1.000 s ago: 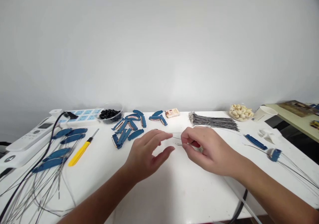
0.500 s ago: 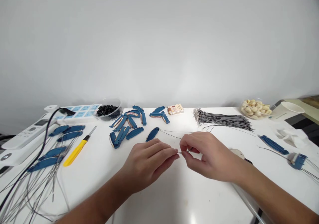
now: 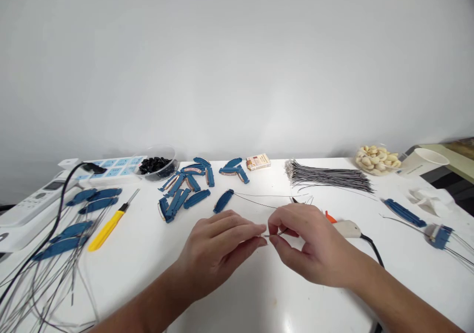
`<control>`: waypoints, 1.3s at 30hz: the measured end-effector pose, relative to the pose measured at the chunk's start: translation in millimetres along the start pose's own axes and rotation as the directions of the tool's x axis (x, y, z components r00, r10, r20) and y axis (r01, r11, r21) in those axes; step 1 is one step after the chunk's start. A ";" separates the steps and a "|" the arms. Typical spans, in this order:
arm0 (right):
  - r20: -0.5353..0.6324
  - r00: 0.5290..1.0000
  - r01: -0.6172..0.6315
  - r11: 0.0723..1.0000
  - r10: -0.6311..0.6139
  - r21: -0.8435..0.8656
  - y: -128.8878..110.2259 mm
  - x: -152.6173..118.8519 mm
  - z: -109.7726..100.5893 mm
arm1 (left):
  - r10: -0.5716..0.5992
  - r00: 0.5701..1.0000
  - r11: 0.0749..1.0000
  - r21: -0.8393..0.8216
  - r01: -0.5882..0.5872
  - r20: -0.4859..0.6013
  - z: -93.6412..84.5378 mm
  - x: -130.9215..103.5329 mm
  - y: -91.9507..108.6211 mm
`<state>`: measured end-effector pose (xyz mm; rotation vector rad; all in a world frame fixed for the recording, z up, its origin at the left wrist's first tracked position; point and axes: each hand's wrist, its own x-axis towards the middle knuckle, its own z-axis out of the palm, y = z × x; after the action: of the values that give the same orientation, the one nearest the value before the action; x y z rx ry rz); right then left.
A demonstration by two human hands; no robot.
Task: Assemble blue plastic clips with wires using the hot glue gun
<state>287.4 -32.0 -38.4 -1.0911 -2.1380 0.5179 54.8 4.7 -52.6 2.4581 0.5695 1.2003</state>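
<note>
Over the middle of the table, my left hand (image 3: pixel 224 246) has its thumb and fingers pressed together on the end of a thin wire (image 3: pixel 264 235). The fingertips of my right hand (image 3: pixel 309 241) pinch the same wire a little to the right, and a dark stretch of it shows inside the curled fingers. Just beyond the hands lies a curved blue plastic piece (image 3: pixel 223 201), with two thin leads running right, behind my right hand. Whether the pinched wire joins those leads cannot be seen.
Blue pieces (image 3: pixel 196 198) lie in a pile behind, near a small box (image 3: pixel 258 161). A black wire bundle (image 3: pixel 329 176) and a bowl of pale pieces (image 3: pixel 377 160) stand right. A beige-handled corded tool (image 3: pixel 348 229) lies beside my right wrist. A yellow screwdriver (image 3: pixel 107 230) lies left.
Both hands have come slightly lower in the picture, still pinching the wire. The view has shifted a little, and more of the corded tool behind my right hand shows.
</note>
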 end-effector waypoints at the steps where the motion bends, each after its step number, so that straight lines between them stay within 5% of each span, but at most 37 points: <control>1: -0.018 1.000 0.016 1.000 -0.016 0.003 1.0 0.3 0.0 | -0.026 1.000 1.000 -0.008 0.026 -0.014 0.9 0.4 -0.2; 9: -0.069 0.997 0.045 0.999 -0.047 -0.030 8.4 -0.3 2.9 | -0.160 0.987 0.985 -0.071 0.158 -0.029 5.5 1.3 1.9; 26: -0.153 0.987 -0.023 0.981 0.052 0.190 2.5 -2.5 13.4 | 0.091 0.995 0.995 0.039 -0.092 0.028 3.1 -5.2 0.7; 39: -0.236 0.959 0.165 0.986 -0.154 0.025 4.9 -3.1 15.9 | 0.070 0.997 0.997 0.016 -0.070 0.021 4.0 -6.1 7.1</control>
<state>280.1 -32.5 -53.6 -0.8980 -1.9772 0.3415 56.1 -4.9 -55.6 2.5204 0.4934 1.1998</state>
